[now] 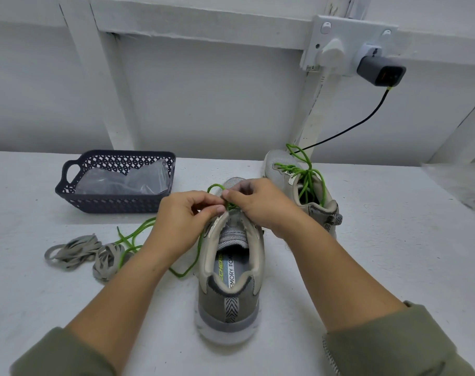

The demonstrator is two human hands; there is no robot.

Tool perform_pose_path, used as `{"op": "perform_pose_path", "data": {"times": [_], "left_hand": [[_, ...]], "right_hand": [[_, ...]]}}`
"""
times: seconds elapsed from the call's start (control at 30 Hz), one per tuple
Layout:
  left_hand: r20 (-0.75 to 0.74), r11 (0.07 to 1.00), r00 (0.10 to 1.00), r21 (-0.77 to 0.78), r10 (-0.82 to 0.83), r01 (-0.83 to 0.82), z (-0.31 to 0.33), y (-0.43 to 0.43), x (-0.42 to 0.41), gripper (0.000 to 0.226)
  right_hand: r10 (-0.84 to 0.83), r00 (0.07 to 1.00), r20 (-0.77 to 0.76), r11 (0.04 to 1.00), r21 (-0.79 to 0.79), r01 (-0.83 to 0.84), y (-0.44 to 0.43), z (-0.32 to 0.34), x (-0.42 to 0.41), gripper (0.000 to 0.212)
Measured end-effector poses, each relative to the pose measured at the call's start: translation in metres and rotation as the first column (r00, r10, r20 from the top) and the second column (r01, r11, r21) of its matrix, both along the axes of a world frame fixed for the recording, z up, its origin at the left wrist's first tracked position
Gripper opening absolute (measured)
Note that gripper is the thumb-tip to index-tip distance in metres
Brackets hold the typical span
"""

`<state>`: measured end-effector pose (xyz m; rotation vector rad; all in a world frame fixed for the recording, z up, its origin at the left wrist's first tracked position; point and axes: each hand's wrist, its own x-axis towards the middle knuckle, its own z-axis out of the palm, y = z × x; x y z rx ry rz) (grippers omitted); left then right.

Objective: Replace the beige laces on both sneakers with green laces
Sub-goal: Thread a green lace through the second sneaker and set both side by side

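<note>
A grey-beige sneaker [231, 289] stands in front of me, heel towards me. My left hand [182, 221] pinches a green lace [134, 236] at the sneaker's left eyelet edge. My right hand [258, 204] pinches the same lace over the tongue, where a small green loop rises. The rest of that lace trails left across the table. A second sneaker [288, 169] stands behind on the right, laced with a green lace [307, 175] whose ends hang loose. Two bundles of beige laces [84, 253] lie on the table at the left.
A dark blue perforated basket [109, 202] holding a clear plastic bag stands at the back left. A white wall runs behind the table, with a socket plate, a grey charger [380, 71] and its black cable coming down behind the second sneaker.
</note>
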<state>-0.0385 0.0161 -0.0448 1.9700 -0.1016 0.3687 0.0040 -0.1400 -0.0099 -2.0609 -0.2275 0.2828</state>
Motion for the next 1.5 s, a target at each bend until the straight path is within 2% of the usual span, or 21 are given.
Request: {"op": "perform_pose_path", "data": {"times": [0.1, 0.17, 0.23, 0.3, 0.33, 0.43, 0.5, 0.53, 0.6, 0.67, 0.77, 0.87, 0.97, 1.07, 1.13, 1.23, 1.27, 1.33, 1.4, 1.43, 1.5], "left_hand": [[0.035, 0.988, 0.988, 0.041, 0.149, -0.15, -0.003, 0.003, 0.001, 0.012], [0.093, 0.966, 0.973, 0.132, 0.211, -0.223, -0.001, 0.008, 0.003, 0.017], [0.1, 0.951, 0.989, 0.281, 0.106, -0.13, 0.004, 0.011, 0.009, 0.032], [0.102, 0.925, 0.995, 0.376, 0.014, -0.051, 0.008, 0.01, 0.014, 0.024], [0.115, 0.92, 0.993, 0.383, 0.037, -0.079, 0.007, 0.01, 0.017, 0.015], [0.066, 0.863, 0.961, 0.427, 0.268, -0.27, -0.005, 0.009, 0.019, 0.011], [0.01, 0.803, 0.929, 0.501, 0.369, -0.324, -0.013, 0.007, 0.018, 0.012], [0.016, 0.807, 0.937, 0.504, 0.349, -0.309, -0.014, 0.006, 0.019, 0.018], [0.105, 0.858, 0.982, 0.478, 0.156, -0.187, -0.006, 0.003, 0.019, 0.036], [0.211, 0.878, 0.977, 0.469, -0.003, -0.099, 0.003, 0.0, 0.021, 0.026], [0.182, 0.899, 0.979, 0.406, 0.094, -0.162, -0.005, 0.013, 0.026, 0.019], [0.073, 0.842, 0.992, 0.524, 0.106, -0.128, -0.01, 0.02, 0.025, 0.021], [0.133, 0.846, 0.991, 0.526, 0.018, -0.086, 0.004, 0.008, 0.017, 0.033], [0.23, 0.868, 0.971, 0.47, 0.057, -0.162, 0.009, 0.007, 0.014, 0.029], [0.269, 0.764, 0.94, 0.555, 0.209, -0.329, 0.006, 0.015, 0.014, 0.019], [0.222, 0.551, 0.837, 0.664, 0.5, -0.506, 0.009, 0.02, 0.008, 0.017], [0.228, 0.54, 0.823, 0.659, 0.52, -0.523, 0.009, 0.019, 0.007, 0.02], [0.297, 0.61, 0.888, 0.647, 0.35, -0.457, 0.012, 0.013, 0.008, 0.037], [0.369, 0.712, 0.923, 0.618, 0.11, -0.333, 0.015, 0.003, 0.008, 0.036], [0.392, 0.729, 0.917, 0.608, 0.069, -0.315, 0.016, 0.0, 0.007, 0.029], [0.422, 0.715, 0.895, 0.579, 0.146, -0.391, 0.018, 0.004, 0.006, 0.018]], "right_hand": [[-0.046, 0.997, 0.056, 0.997, 0.072, 0.042, 0.003, -0.003, 0.003, 0.017], [-0.001, 0.986, 0.164, 1.0, -0.027, 0.006, 0.002, -0.002, 0.004, 0.017], [0.093, 0.967, 0.236, 0.989, -0.132, -0.063, 0.002, 0.002, 0.001, 0.018], [0.148, 0.955, 0.257, 0.979, -0.173, -0.106, 0.001, 0.007, -0.001, 0.021], [0.156, 0.955, 0.253, 0.978, -0.174, -0.114, 0.0, 0.009, -0.003, 0.023], [0.096, 0.979, 0.178, 0.995, -0.018, -0.095, -0.01, 0.018, -0.009, 0.028], [0.045, 0.988, 0.145, 0.995, 0.084, -0.058, -0.017, 0.022, -0.009, 0.03], [0.042, 0.988, 0.151, 0.995, 0.081, -0.054, -0.019, 0.023, -0.009, 0.031], [0.08, 0.972, 0.221, 0.996, -0.045, -0.072, -0.02, 0.022, -0.007, 0.032], [0.119, 0.954, 0.276, 0.986, -0.146, -0.081, -0.018, 0.021, -0.005, 0.032], [0.079, 0.946, 0.315, 0.991, -0.125, -0.041, -0.023, 0.025, -0.004, 0.034], [0.047, 0.931, 0.362, 0.985, -0.17, 0.017, -0.03, 0.028, -0.002, 0.035], [0.1, 0.929, 0.357, 0.971, -0.237, -0.014, -0.025, 0.027, -0.002, 0.035], [0.121, 0.931, 0.344, 0.969, -0.243, -0.036, -0.021, 0.026, -0.004, 0.036], [0.115, 0.935, 0.334, 0.975, -0.218, -0.041, -0.025, 0.026, -0.003, 0.036], [0.089, 0.938, 0.336, 0.983, -0.184, -0.027, -0.032, 0.026, -0.001, 0.036], [0.093, 0.938, 0.335, 0.982, -0.189, -0.03, -0.032, 0.027, -0.001, 0.035], [0.126, 0.937, 0.326, 0.977, -0.207, -0.059, -0.027, 0.027, -0.002, 0.033], [0.152, 0.932, 0.328, 0.973, -0.216, -0.083, -0.021, 0.027, -0.003, 0.033], [0.158, 0.929, 0.335, 0.973, -0.211, -0.089, -0.019, 0.027, -0.003, 0.033], [0.15, 0.925, 0.349, 0.977, -0.193, -0.085, -0.019, 0.028, -0.002, 0.033]]}}
